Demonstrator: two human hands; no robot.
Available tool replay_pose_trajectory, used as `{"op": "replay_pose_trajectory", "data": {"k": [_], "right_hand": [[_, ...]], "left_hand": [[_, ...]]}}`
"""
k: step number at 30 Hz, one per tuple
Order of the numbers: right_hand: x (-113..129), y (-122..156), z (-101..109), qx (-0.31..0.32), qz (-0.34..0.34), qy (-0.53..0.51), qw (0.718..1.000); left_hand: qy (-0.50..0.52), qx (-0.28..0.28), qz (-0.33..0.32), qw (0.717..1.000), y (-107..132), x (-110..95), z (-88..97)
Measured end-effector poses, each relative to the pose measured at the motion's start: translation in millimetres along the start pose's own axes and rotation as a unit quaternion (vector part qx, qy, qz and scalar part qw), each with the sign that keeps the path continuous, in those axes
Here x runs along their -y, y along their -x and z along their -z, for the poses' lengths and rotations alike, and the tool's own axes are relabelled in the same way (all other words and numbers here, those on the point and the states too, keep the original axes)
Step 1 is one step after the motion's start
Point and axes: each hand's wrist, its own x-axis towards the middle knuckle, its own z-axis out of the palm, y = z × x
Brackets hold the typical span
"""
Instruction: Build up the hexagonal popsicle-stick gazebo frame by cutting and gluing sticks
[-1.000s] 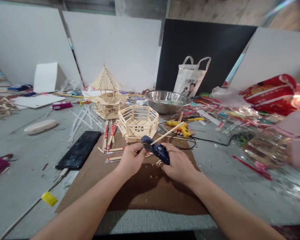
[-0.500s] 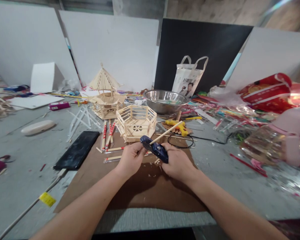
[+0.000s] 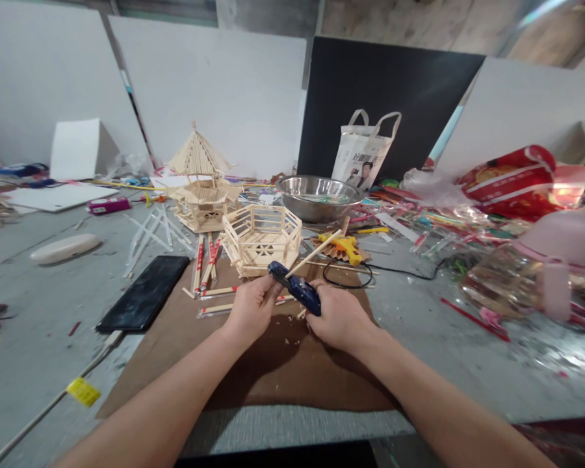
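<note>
My right hand (image 3: 338,317) is wrapped round a dark blue hand tool (image 3: 295,286) held over a brown cardboard sheet (image 3: 253,377). A thin wooden stick (image 3: 314,253) pokes out of the tool's head toward the upper right. My left hand (image 3: 251,307) is closed in a pinch on the near end of that stick at the tool's tip. Just beyond the hands stands a hexagonal frame of pale sticks (image 3: 262,238). Behind that is a finished stick pavilion with a pointed roof (image 3: 202,182).
A black phone (image 3: 143,301) lies left of the cardboard beside wrapped chopsticks (image 3: 202,263). A yellow glue gun (image 3: 344,246) with a black cord, a steel bowl (image 3: 319,195), a paper bag (image 3: 363,153) and a heap of plastic wrappers (image 3: 468,221) fill the right.
Both hands keep their hold on the tool and stick. The whole scene has slid slightly left and up in view as my head turned.
</note>
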Motion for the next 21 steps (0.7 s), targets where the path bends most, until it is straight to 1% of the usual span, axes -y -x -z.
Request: {"op": "replay_pose_trajectory", "data": {"k": [5, 11, 16, 21], "right_hand": [[1.0, -0.4, -0.3, 0.001, -0.001, 0.003, 1.0], [1.9, -3.1, -0.9, -0.009, -0.014, -0.017, 1.0], [3.9, -3.9, 3.1, -0.009, -0.003, -0.033, 0.999], [1.9, -2.6, 2.7, -0.019, 0.008, -0.035, 0.999]], "left_hand": [[0.006, 0.012, 0.006, 1.0, -0.8, 0.3, 0.6], [0.014, 0.009, 0.003, 1.0, -1.5, 1.8, 0.5], [0.029, 0.009, -0.007, 1.0, -1.3, 1.9, 1.9], [0.031, 0.02, -0.012, 0.999, -1.7, -1.1, 3.7]]}}
